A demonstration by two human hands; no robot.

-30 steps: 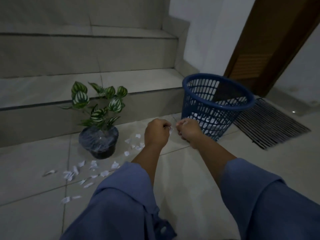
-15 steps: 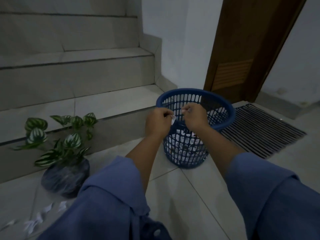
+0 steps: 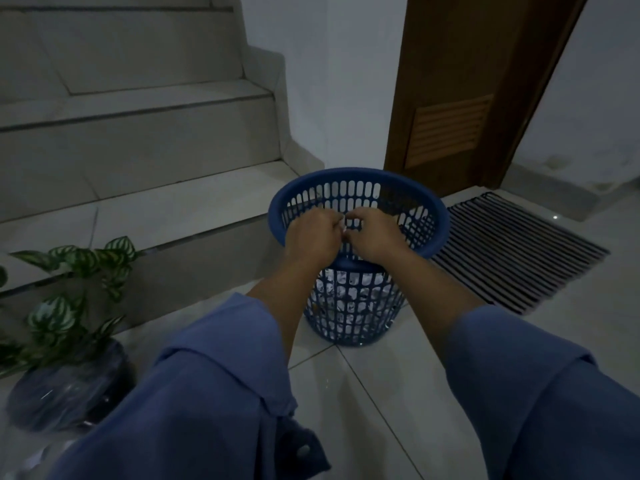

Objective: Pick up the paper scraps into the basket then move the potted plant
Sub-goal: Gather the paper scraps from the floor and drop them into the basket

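A blue slotted basket stands on the floor tiles beside the bottom stair, with white paper showing through its lower slots. Over its open mouth are both hands, knuckles up and fingertips close together. My left hand and my right hand each pinch small white paper scraps; only tiny white bits show between the fingers. The potted plant, with green-and-white striped leaves in a dark pot, stands at the lower left against the step. A few scraps lie at the bottom left corner.
Tiled stairs rise at the left and back. A brown louvred door stands behind the basket, and a striped doormat lies to its right. My blue sleeves fill the lower part of the frame.
Both hands rose from the floor near the plant and travelled right to above the basket's mouth, carrying scraps. The view swung right, so the plant and loose scraps slid to the left edge.
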